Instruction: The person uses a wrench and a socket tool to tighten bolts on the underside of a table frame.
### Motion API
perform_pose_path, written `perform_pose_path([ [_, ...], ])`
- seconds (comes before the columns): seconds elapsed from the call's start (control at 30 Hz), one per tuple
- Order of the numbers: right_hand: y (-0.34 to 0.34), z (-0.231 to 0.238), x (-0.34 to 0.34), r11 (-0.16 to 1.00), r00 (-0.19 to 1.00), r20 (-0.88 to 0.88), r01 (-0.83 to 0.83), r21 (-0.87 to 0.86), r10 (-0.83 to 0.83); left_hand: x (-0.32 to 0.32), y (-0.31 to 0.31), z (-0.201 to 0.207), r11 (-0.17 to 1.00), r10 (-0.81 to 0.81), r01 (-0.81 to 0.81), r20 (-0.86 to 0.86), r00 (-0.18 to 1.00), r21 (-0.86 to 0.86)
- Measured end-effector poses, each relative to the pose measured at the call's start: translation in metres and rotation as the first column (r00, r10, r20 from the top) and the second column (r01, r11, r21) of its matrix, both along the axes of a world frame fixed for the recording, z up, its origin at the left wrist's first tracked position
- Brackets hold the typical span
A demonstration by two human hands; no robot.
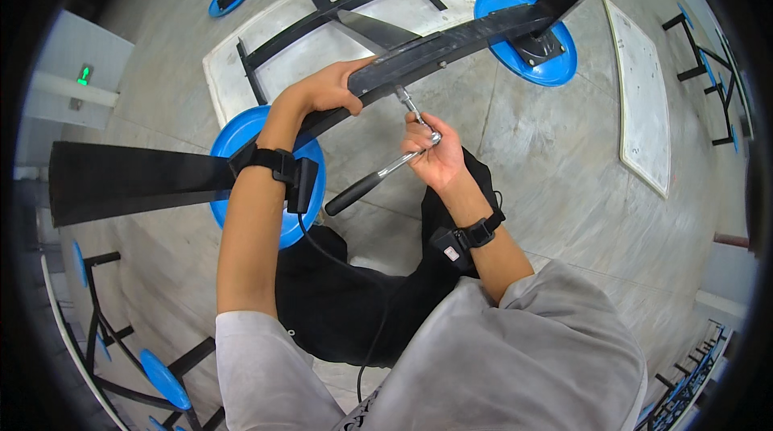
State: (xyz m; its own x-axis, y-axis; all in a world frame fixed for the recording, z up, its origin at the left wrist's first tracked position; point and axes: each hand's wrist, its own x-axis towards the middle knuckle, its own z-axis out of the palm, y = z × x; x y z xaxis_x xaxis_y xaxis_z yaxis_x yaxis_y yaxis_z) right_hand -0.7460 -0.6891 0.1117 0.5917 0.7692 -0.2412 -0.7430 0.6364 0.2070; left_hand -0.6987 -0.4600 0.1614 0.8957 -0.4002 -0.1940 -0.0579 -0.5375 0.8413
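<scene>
A black metal frame (475, 30) stretches across in front of me, with round blue seats (555, 67) fixed along it. My left hand (328, 91) is wrapped over the beam, thumb on the near side and fingers toward the back. In my right hand (439, 153) is a ratchet wrench (396, 164), gripped around its head. Its black handle points down to the left, and its extension and socket reach up to the beam's near face. Whatever fastener sits under the socket is hidden. Another bolt (442, 65) shows farther right on the beam.
Under the frame lies a white tabletop panel (221, 69) on the concrete floor; another white panel (644, 101) lies at the right. More black frames with blue seats (165, 379) stand at lower left and along the right edge. A cable (385, 310) runs from my left wrist strap.
</scene>
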Motion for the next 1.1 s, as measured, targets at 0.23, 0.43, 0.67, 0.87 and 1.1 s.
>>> perform_pose_path([
  [0.23, -0.003, -0.001, 0.005, 0.856, 0.912, 0.397, 0.121, -0.502, 0.104, -0.008, -0.006, 0.016, 0.998, 0.057, -0.055, -0.066, 0.996, 0.026],
  [0.43, -0.001, 0.008, -0.004, 0.012, 0.236, 0.607, 0.927, -0.375, 0.759, -0.01, -0.008, 0.018, 0.997, 0.076, -0.073, -0.095, 0.993, 0.038],
  [0.67, -0.029, 0.001, -0.015, 0.222, 0.379, 0.698, 0.763, -0.608, 0.608, -0.009, -0.006, 0.024, 0.991, 0.094, -0.089, -0.045, 0.995, 0.1],
  [0.87, -0.036, -0.006, -0.024, 0.82, 0.889, 0.445, 0.175, -0.546, 0.107, -0.008, -0.009, 0.025, 0.991, 0.1, -0.094, -0.056, 0.993, 0.092],
  [1.1, -0.014, -0.012, -0.007, 0.999, 0.995, 0.098, 0.015, -0.042, -0.011, -0.01, -0.01, 0.022, 0.984, 0.115, -0.106, -0.054, 0.992, 0.143],
])
